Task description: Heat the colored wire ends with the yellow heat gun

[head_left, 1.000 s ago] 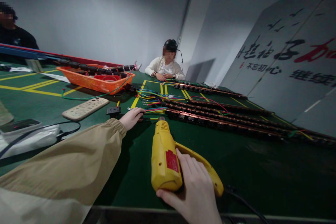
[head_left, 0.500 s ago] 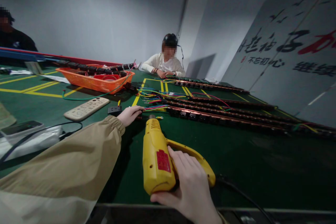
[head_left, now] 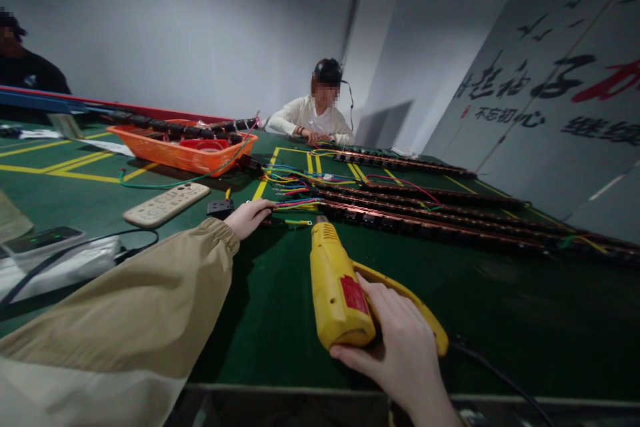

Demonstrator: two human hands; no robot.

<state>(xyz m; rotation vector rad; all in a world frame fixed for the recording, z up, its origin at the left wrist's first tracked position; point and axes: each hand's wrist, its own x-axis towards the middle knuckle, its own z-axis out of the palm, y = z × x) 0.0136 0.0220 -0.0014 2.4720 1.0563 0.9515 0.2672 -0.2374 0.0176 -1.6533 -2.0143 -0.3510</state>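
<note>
My right hand (head_left: 400, 337) is wrapped round a yellow heat gun (head_left: 337, 287) with a red label. The gun's nozzle points away from me, just below the near ends of long copper-and-black strips (head_left: 400, 217). My left hand (head_left: 250, 218) has its fingers closed at the ends of coloured wires (head_left: 297, 203) that run to the strips; its fingertips cover what lies between them. Near the nozzle lies a short yellow-green wire (head_left: 297, 222) with a metal lug.
An orange basket (head_left: 200, 161) holding black parts stands at the back left. Nearer are a beige remote (head_left: 167, 205), a black socket (head_left: 219, 208) and a dark device (head_left: 45, 240). A person (head_left: 320, 117) sits across the table, another (head_left: 30, 73) far left. The gun's cable (head_left: 495, 373) trails right.
My right hand has moved the heat gun to the right, so its nozzle is now beside the strip ends. More of the yellow-green wire shows. My left hand has hardly moved.
</note>
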